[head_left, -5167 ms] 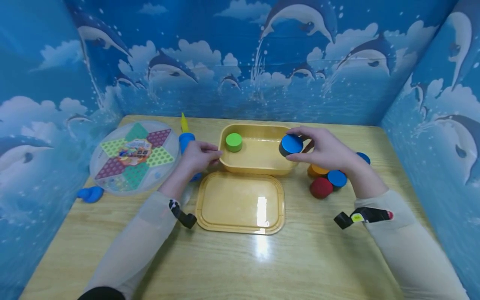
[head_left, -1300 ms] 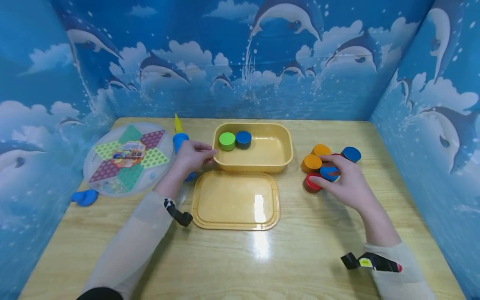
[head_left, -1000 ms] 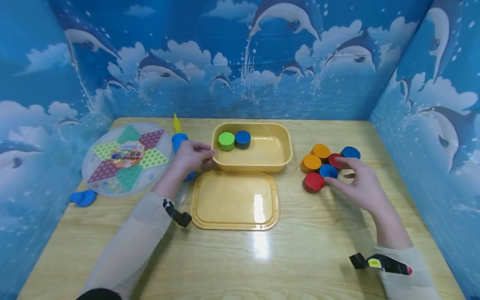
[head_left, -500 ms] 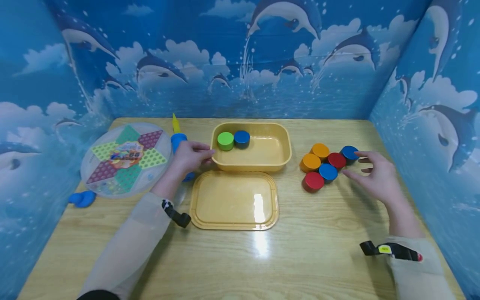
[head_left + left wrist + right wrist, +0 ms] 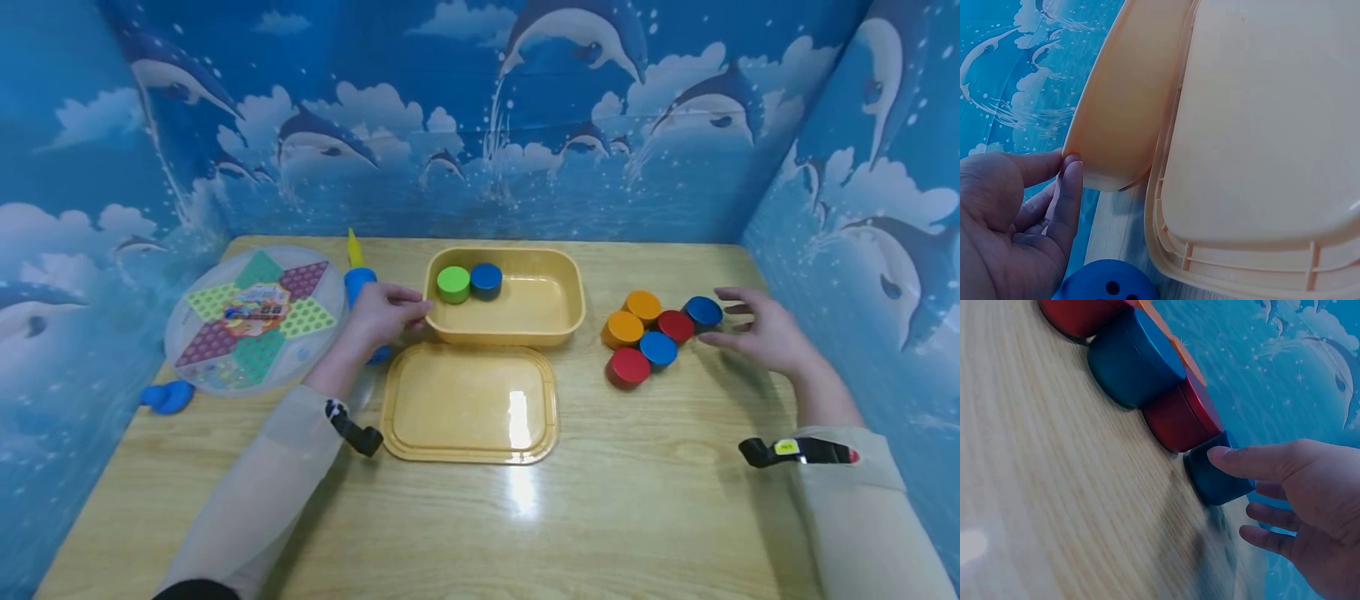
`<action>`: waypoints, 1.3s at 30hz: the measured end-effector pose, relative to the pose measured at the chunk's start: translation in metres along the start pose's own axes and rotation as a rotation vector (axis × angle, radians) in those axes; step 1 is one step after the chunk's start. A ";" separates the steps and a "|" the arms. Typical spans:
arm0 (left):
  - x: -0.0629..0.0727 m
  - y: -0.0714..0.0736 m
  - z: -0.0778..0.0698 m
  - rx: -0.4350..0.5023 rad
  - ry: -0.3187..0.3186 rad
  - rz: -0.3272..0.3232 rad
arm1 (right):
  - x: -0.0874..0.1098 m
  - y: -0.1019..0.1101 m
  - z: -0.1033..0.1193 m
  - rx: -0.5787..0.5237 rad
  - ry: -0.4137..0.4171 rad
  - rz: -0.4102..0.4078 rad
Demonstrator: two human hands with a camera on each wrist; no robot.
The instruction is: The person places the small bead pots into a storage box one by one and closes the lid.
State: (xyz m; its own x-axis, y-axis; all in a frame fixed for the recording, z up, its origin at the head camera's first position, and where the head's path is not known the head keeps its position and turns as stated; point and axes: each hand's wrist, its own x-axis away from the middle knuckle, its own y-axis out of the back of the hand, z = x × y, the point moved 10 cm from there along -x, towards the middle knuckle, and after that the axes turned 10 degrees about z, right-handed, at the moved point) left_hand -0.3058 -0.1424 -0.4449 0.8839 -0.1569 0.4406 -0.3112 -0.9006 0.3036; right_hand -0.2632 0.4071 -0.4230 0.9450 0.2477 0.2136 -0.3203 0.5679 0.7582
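A yellow plastic box [image 5: 517, 338] stands at the back middle, holding a green round tin [image 5: 453, 285] and a blue tin [image 5: 486, 282] side by side. Its left rim is pinched between the thumb and fingers of my left hand [image 5: 382, 317]; the left wrist view shows this pinch at the box's end. At the right, my right hand [image 5: 768, 333] is beside the rightmost blue tin [image 5: 703, 313], thumb and fingers spread, holding nothing. In the right wrist view the thumb overlaps that tin [image 5: 1210, 475]; whether it touches, I cannot tell.
Left of that tin cluster two orange tins [image 5: 622, 331], two red tins [image 5: 628, 368] and another blue tin [image 5: 658, 350]. A yellow lid [image 5: 470, 404] lies before the box. Leftward are a round game board case [image 5: 255, 317], a blue-and-yellow object [image 5: 360, 275] and a blue piece [image 5: 168, 397].
The blue tin once in my right hand now sits in the box beside the green one. My right hand has since moved rightward across the cluster. The left hand stays at the rim.
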 end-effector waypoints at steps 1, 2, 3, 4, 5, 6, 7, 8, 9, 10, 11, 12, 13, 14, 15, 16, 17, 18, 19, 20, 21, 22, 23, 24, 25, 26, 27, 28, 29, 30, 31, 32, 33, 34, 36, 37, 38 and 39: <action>0.000 0.000 0.000 -0.005 -0.001 -0.001 | -0.002 0.000 -0.001 0.001 -0.003 0.011; 0.000 0.000 0.000 -0.005 -0.002 -0.001 | -0.004 -0.001 -0.002 0.007 -0.002 0.019; -0.001 -0.001 0.000 -0.002 -0.003 0.000 | -0.006 -0.001 -0.002 0.015 0.001 0.024; -0.001 -0.001 0.000 0.001 -0.005 0.002 | -0.007 -0.001 -0.002 0.022 0.004 0.031; -0.001 -0.001 0.000 0.003 -0.005 0.005 | -0.008 -0.001 -0.002 0.029 0.006 0.035; -0.001 -0.002 0.000 0.009 -0.006 0.008 | -0.009 -0.002 -0.001 0.036 0.009 0.040; -0.002 -0.002 0.000 0.015 -0.006 0.011 | -0.010 -0.002 -0.002 0.041 0.012 0.047; -0.002 -0.003 0.000 0.022 -0.006 0.013 | -0.011 -0.003 -0.002 0.044 0.015 0.053; -0.002 -0.003 0.000 0.024 -0.006 0.013 | -0.012 -0.003 -0.003 0.041 0.013 0.058; -0.002 -0.003 0.000 0.023 -0.005 0.013 | -0.012 -0.004 -0.003 0.038 0.010 0.062; -0.003 -0.003 0.000 0.024 -0.002 0.013 | -0.013 -0.004 -0.004 0.035 0.008 0.062; -0.003 -0.003 -0.001 0.025 -0.001 0.013 | -0.013 -0.004 -0.004 0.033 0.009 0.061; -0.002 -0.003 -0.001 0.025 0.002 0.013 | -0.013 -0.004 -0.005 0.028 0.008 0.060; -0.002 -0.003 -0.001 0.025 0.004 0.013 | -0.013 -0.004 -0.006 0.029 0.004 0.054; -0.002 -0.003 -0.001 0.023 0.007 0.013 | -0.014 -0.004 -0.006 0.027 0.005 0.048; -0.001 -0.003 -0.001 0.022 0.009 0.013 | -0.014 -0.003 -0.007 0.030 0.004 0.040; -0.001 -0.003 -0.002 0.021 0.009 0.012 | -0.014 -0.002 -0.007 0.031 0.002 0.031; -0.001 -0.003 -0.002 0.018 0.010 0.012 | -0.014 0.000 -0.007 0.033 0.002 0.021; -0.001 -0.003 -0.002 0.016 0.010 0.011 | -0.014 0.001 -0.008 0.036 -0.006 0.010; -0.001 -0.002 -0.002 0.014 0.009 0.010 | -0.014 0.003 -0.008 0.036 -0.011 0.002; -0.001 -0.002 -0.001 0.012 0.009 0.010 | -0.014 0.005 -0.007 0.031 -0.016 -0.005; -0.001 -0.002 -0.001 0.010 0.009 0.009 | -0.014 0.007 -0.007 0.030 -0.024 -0.012; -0.001 -0.002 -0.001 0.010 0.009 0.008 | -0.014 0.009 -0.006 0.026 -0.032 -0.016; -0.001 -0.001 -0.001 0.011 0.011 0.008 | -0.014 0.012 -0.003 0.026 -0.038 -0.020; -0.001 -0.001 0.000 0.010 0.014 0.008 | -0.014 0.014 -0.001 0.023 -0.045 -0.023; -0.001 -0.001 0.000 0.013 0.017 0.008 | -0.015 0.016 0.003 0.019 -0.044 -0.024; -0.001 0.000 0.001 0.015 0.021 0.007 | -0.015 0.018 0.007 0.025 -0.042 -0.030; -0.001 0.000 0.001 0.020 0.024 0.006 | -0.016 0.020 0.013 0.027 -0.035 -0.034; -0.001 0.000 0.001 0.025 0.027 0.007 | -0.017 0.021 0.019 0.031 -0.026 -0.037; -0.001 0.001 0.002 0.027 0.028 0.008 | -0.017 0.022 0.026 0.037 -0.015 -0.042; -0.001 0.001 0.002 0.029 0.029 0.008 | -0.018 0.023 0.033 0.038 -0.003 -0.044; -0.001 0.001 0.002 0.032 0.029 0.008 | -0.019 0.023 0.041 0.043 0.009 -0.046; -0.001 0.001 0.002 0.032 0.028 0.010 | -0.020 0.023 0.048 0.049 0.020 -0.046; -0.002 0.001 0.003 0.032 0.028 0.010 | -0.021 0.022 0.056 0.050 0.030 -0.043; -0.002 0.001 0.003 0.029 0.029 0.007 | -0.024 0.020 0.069 0.053 0.049 -0.037; -0.002 0.001 0.003 0.029 0.030 0.005 | -0.026 0.019 0.075 0.051 0.059 -0.032; -0.002 0.001 0.003 0.027 0.031 0.004 | -0.028 0.018 0.081 0.051 0.068 -0.029; -0.002 0.000 0.003 0.024 0.032 0.003 | -0.030 0.017 0.086 0.047 0.077 -0.024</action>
State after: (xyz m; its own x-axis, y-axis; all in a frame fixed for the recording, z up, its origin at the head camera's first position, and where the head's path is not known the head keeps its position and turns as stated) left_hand -0.3063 -0.1438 -0.4482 0.8714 -0.1465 0.4681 -0.3044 -0.9099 0.2819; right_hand -0.2910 0.3414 -0.3634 0.9439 0.2950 0.1487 -0.2926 0.5376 0.7908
